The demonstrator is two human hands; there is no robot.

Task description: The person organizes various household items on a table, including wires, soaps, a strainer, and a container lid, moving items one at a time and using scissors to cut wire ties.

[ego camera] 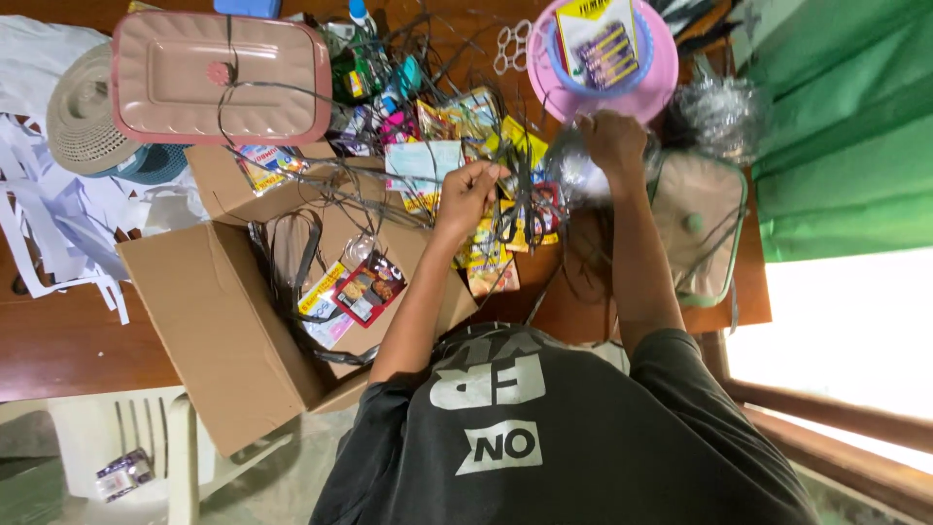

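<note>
Just right of the open brown cardboard box [224, 321], the left hand [466, 194] has its grip pinched on a thin dark plastic strap [408, 209] whose length trails back toward the box, while the right hand [612, 141], farther from the box, clutches crumpled clear plastic film [573, 175].

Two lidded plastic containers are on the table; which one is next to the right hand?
The beige container with green trim, beside the right hand at the table's right end. The pink-rimmed container lies far off, at upper left.
</note>
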